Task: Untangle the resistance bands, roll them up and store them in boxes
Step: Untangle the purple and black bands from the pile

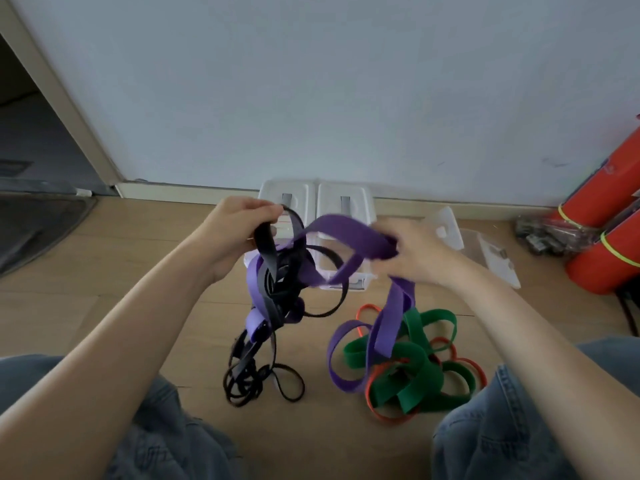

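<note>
Untangling is the step in hand; nothing is rolled or boxed as far as the view shows. Left hand [239, 226] is raised, fingers curled round a black band [265, 247] near its top. Right hand [415, 251] is blurred; fingers look closed on the wide purple band [346, 230] where it loops over, though the exact grip is hard to read.

Purple band arches between the two hands, then falls two ways: on the left it winds into the black knot hanging below the left hand, on the right it drops to the wood floor [138, 271] and touches the green band [408, 362].

Judgement: the purple and black are the pair being parted. Next move calls for finding which purple loop passes through the black knot and drawing it out with the right hand, while the left holds the black clear. Pulling hard would likely tighten the knot.

Count:
- Purple bands: one seems likely, but the tangle hides whether a second is in it.
- Black bands: at least two widths show, a flat wide one and a thin one [287, 389] trailing on the floor.
- Green: one, wide, on the floor.
- Orange-red thin band [381, 410]: one visible, threaded under the green.
- Clear boxes [349, 206]: two side by side at the wall, behind the hands; a loose clear lid [446, 226] lies just to their right.
</note>
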The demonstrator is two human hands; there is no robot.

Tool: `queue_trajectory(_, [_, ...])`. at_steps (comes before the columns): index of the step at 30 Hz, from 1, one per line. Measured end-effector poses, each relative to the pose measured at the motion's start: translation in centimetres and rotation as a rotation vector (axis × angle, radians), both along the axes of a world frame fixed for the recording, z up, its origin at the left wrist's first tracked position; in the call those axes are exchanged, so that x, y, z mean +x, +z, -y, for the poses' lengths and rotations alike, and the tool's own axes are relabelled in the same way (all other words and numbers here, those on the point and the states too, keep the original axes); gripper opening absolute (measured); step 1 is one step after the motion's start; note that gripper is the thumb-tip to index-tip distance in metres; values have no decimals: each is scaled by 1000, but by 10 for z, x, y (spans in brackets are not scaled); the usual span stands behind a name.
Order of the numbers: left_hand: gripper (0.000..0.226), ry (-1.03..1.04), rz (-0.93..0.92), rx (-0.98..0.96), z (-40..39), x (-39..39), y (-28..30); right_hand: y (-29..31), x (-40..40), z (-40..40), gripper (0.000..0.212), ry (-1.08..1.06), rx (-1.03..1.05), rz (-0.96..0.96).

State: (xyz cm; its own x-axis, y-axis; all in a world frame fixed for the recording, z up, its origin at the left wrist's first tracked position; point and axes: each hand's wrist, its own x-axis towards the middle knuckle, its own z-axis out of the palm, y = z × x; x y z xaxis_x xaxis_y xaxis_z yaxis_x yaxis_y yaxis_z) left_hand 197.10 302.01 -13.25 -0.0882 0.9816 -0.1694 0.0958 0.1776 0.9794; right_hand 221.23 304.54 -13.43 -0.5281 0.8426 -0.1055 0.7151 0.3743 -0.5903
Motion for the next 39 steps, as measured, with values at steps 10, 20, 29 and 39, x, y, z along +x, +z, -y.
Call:
queue_trajectory(10, [10,-316,99,221,18,30,26,-18,-26,11,21,140,-463,-363])
queue_trajectory(20, [38,-543,151,-102,19,21,-12,16,-21,7,9,-95,-498,-1095])
queue_trajectory(29, [16,-576,-238,7,14,45,-39,33,-15,14,13,81,-521,-1252])
queue_trajectory(39, [53,-341,10,51,12,19,-21,28,15,0,45,-35,-148,-128])
